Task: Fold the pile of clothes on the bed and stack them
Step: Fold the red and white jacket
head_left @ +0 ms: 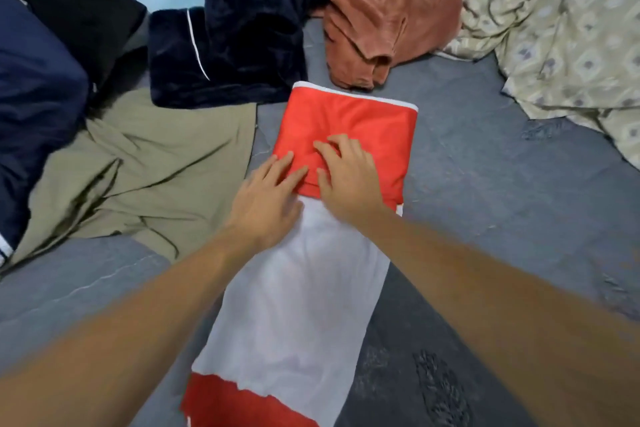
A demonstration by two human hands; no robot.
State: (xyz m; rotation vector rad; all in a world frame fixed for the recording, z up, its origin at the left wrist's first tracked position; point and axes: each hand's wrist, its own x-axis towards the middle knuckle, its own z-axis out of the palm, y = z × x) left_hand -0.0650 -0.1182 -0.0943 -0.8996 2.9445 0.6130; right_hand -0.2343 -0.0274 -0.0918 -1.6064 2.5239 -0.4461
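A red and white garment (298, 288) lies as a long strip down the middle of the grey bed sheet (485, 204). Its red far end (356, 118) is folded back over the white part. My left hand (266, 198) presses flat on the near left edge of that red fold, fingers straight. My right hand (346, 177) rests on the red fold beside it, fingers bent with the tips pushing into the cloth. The two hands almost touch.
Unfolded clothes lie around: khaki trousers (145, 170) at left, a dark navy velvet piece (242, 35) behind, a rust-brown garment (391, 17) at the back, a navy jacket (34, 97) far left. A patterned blanket (571, 28) is bunched at right.
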